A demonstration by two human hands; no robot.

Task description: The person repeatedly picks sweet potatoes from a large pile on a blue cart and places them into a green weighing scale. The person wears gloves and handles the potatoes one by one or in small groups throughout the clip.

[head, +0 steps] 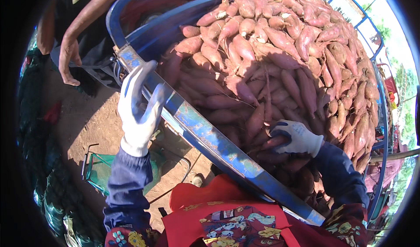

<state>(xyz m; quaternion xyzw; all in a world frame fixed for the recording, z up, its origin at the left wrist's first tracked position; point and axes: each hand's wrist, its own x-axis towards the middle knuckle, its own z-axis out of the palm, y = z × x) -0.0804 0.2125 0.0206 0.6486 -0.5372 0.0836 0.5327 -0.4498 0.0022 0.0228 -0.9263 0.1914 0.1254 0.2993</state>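
A large heap of reddish sweet potatoes (242,50) fills a blue metal truck bed, its near part in shade. My right hand (293,138), in a white glove with a blue coated palm, reaches over the rim and has its fingers around a sweet potato (275,142) low in the heap. Outside the bed, my left hand (139,107) is raised beside the worn blue metal rim (200,119). Its gloved fingers are spread from the thumb, and nothing lies between them.
Another person's bare hand (69,63) hangs beyond the bed's left corner. A green mesh folding seat (103,168) stands on the dirt ground (101,125). Dark green netting (36,142) is piled at the left. Blue rails (382,115) border the heap on the right.
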